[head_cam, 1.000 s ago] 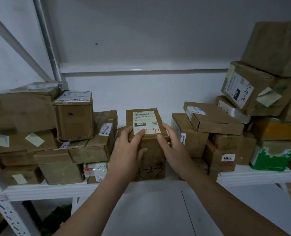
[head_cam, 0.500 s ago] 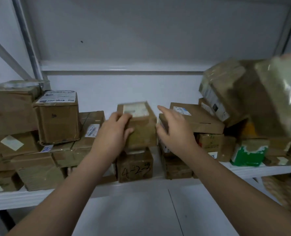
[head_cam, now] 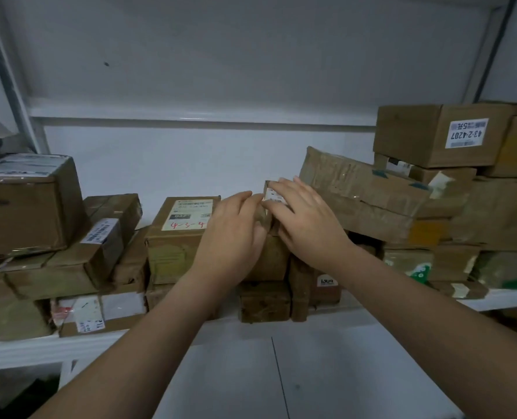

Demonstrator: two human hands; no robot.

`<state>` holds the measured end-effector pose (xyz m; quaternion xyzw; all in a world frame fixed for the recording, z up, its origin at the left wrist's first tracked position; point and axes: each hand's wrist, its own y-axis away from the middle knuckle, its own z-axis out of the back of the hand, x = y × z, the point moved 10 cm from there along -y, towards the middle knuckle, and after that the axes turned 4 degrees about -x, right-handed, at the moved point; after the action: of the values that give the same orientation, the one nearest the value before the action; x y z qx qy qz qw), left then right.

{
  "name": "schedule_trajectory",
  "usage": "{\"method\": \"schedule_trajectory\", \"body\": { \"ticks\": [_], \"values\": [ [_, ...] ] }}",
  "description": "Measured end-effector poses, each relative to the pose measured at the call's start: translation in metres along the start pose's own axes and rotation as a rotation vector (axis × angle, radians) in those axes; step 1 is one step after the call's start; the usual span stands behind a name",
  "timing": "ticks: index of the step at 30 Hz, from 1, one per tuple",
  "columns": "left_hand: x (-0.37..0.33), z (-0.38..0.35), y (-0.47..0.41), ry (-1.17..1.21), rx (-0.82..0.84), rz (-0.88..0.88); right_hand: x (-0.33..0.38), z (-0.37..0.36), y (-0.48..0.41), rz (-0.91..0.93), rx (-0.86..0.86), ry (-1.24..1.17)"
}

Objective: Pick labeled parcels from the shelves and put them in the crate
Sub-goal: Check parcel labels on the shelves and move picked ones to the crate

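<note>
Since the frame half a second back, the red-marked parcel (head_cam: 178,237) has left my left grip (head_cam: 233,234) and now sits on the stack, just left of both hands. Both grips have shifted right to a smaller labelled parcel (head_cam: 274,197) wedged among the boxes at mid-shelf. My right grip (head_cam: 305,225) has its fingers spread and nearly flat across the labelled top. The left grip's fingers lie together against the parcel's left edge, slightly bent. Neither appears closed round it, though the thumbs are hidden. The cartons rest in layers on a white shelf (head_cam: 18,349), against a white wall (head_cam: 190,158), with a grey steel upright (head_cam: 6,80) at left.
</note>
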<state>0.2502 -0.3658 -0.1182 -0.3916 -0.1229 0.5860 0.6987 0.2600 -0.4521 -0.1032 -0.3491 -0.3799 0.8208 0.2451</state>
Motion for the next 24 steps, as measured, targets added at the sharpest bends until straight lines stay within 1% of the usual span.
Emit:
{"method": "schedule_trajectory", "body": {
  "ticks": [2, 4, 7, 11, 14, 18, 20, 24],
  "values": [
    [-0.003, -0.006, -0.003, 0.028, 0.007, 0.034, -0.008, 0.017, 0.005, -0.016, -0.096, 0.025],
    [-0.01, -0.013, -0.007, 0.034, 0.014, 0.042, -0.024, 0.026, 0.011, -0.075, -0.118, 0.136],
    [-0.019, -0.027, -0.011, 0.015, 0.047, 0.041, -0.054, 0.025, 0.021, -0.204, -0.004, 0.255],
    [-0.03, -0.036, -0.017, -0.035, 0.055, 0.01, -0.079, 0.032, 0.024, -0.296, 0.036, 0.245],
    [-0.034, -0.044, -0.02, -0.072, 0.082, 0.0, -0.088, 0.038, 0.019, -0.302, 0.015, 0.191],
    [-0.032, -0.055, -0.024, -0.065, 0.141, 0.041, -0.098, 0.065, 0.015, -0.321, -0.122, 0.045],
    [-0.03, -0.052, -0.026, 0.029, 0.132, 0.097, -0.101, 0.081, 0.014, -0.338, -0.202, -0.033],
    [-0.038, -0.048, -0.03, 0.292, 0.15, 0.192, -0.104, 0.106, 0.016, -0.354, -0.345, -0.212]
  ]
}}
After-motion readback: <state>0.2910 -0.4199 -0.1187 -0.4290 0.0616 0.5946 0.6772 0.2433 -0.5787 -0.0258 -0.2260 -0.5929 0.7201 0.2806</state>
